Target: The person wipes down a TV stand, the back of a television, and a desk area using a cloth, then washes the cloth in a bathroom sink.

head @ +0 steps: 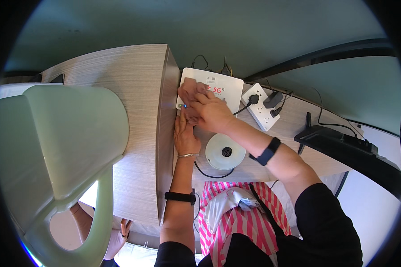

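A white router box (232,87) with red 5G lettering lies at the back of a wood-grain desk. On its left part is a crumpled reddish-brown cloth (188,90), pressed down by my right hand (212,111), whose fingers are bent over it. My left hand (186,138) lies at the box's near left corner beside the cabinet side, its fingertips by the cloth and a small blue light; whether it grips anything is unclear. Nearer to me, a round pale kettle base (216,158) with a black centre connector stands on the desk.
A white power strip (265,119) with black plugs lies right of the router. Farther right stands a black monitor (341,147). A large pale-green kettle (77,123) looms at left over a raised wooden cabinet (143,100). Another person's hand (125,228) shows below the cabinet.
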A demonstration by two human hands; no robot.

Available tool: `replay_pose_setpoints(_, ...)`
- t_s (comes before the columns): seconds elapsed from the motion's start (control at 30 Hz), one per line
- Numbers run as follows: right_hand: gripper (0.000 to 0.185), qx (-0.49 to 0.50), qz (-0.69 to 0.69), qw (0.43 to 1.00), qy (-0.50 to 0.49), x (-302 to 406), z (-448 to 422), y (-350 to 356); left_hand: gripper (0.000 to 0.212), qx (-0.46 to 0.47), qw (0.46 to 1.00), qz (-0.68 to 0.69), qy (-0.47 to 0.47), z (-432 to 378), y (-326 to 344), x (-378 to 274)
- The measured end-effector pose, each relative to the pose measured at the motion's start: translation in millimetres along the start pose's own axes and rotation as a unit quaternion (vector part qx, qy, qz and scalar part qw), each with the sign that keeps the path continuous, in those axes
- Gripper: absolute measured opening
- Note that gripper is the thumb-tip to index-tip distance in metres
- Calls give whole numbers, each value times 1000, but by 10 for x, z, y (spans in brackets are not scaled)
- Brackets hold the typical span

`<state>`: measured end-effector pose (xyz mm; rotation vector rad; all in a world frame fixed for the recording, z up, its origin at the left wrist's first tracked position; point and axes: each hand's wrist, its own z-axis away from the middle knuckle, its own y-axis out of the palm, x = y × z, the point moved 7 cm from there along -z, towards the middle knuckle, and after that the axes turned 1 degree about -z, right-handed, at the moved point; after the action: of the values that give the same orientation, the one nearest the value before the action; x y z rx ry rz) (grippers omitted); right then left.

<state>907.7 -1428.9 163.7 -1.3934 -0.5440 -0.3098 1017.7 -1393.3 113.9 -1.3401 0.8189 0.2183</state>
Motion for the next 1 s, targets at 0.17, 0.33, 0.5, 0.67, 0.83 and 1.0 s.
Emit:
replay_pose_setpoints(0.17,40,-39,41,994,96,-434,271,-269,20,-3,1000,20,-12,-20,-55,-12)
replay_pose_setpoints(0.33,44,-142,39,962,228,-754,400,-366,19,-1,1000,26,-10,-34,-38,-36)
replay_pose_setpoints(0.5,35,-129,53,976,168,-380,120,29,23,-9,1000,22,8,-12,55,10)
replay_pose_setpoints(0.67,42,-46,18,996,73,-55,126,232,38,-13,999,40,4,11,32,37)
replay_pose_setpoints(0.83,48,-25,8,996,87,-396,247,-90,26,-13,998,35,42,-7,33,8)
replay_pose_setpoints(1.0,41,-142,64,980,121,-782,355,-552,22,7,1000,27,15,-18,20,-8)
